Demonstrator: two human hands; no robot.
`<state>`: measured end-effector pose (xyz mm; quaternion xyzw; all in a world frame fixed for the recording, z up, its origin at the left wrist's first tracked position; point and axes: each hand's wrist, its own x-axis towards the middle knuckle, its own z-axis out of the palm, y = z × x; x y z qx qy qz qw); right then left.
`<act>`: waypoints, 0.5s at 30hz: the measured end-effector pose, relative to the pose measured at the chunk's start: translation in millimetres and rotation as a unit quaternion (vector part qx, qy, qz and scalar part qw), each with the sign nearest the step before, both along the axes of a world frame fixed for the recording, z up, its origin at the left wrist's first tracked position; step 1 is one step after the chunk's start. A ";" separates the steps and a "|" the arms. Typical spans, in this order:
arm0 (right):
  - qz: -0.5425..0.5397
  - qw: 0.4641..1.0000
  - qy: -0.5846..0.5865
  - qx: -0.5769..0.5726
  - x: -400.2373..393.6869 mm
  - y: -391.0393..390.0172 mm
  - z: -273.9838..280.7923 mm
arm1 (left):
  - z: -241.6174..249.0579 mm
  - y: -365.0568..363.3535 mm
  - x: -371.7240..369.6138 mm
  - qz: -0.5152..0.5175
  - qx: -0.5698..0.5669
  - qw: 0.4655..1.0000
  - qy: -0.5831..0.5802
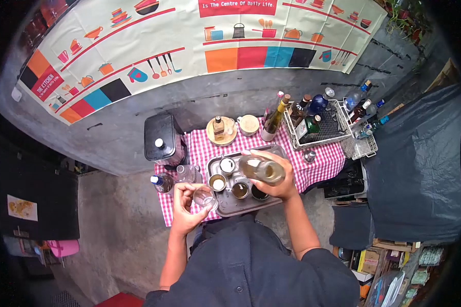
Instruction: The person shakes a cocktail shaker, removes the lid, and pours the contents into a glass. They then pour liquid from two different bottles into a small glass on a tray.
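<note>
1. Your right hand [279, 179] is closed around a clear bottle [261, 169] of pale liquid, gripping its body from above and behind
2. The bottle lies nearly level, its long axis running across you, with the neck pointing towards your left hand; the mouth cannot be made out
3. Your left hand [187, 204] is wrapped around a small clear glass [205, 197], held roughly upright just off the near left corner of the metal tray [241, 207]
4. Bottle and glass are near each other but apart; the bottle sits higher and to the right of the glass
5. Directly under the bottle, the tray carries several small cups [225, 176], some with dark and some with light contents
6. Left of your left hand stand a capped small bottle [161, 182] and an empty glass [185, 173] on the red checked cloth [317, 158]
7. Beyond your right hand stands a tall wine bottle [274, 120], and further right a wire rack [333, 125] crowded with bottles
8. A black appliance [161, 135] stands beyond your left hand, and a round wooden board [221, 130] beyond the tray
</note>
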<state>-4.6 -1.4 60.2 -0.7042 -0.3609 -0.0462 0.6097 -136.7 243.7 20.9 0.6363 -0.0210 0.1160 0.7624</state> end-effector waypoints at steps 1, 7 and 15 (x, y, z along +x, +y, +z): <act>0.006 1.000 0.004 0.001 6.9 -3.8 3.0 | 3.4 -7.4 2.7 0.001 0.012 1.000 -0.008; 0.072 0.973 -0.161 -0.147 45.6 -28.7 -3.1 | 12.8 -47.3 13.3 0.037 0.070 0.997 0.001; 0.081 0.946 -0.228 -0.217 59.1 -43.9 9.9 | 26.0 -63.6 15.0 0.013 0.114 0.993 0.003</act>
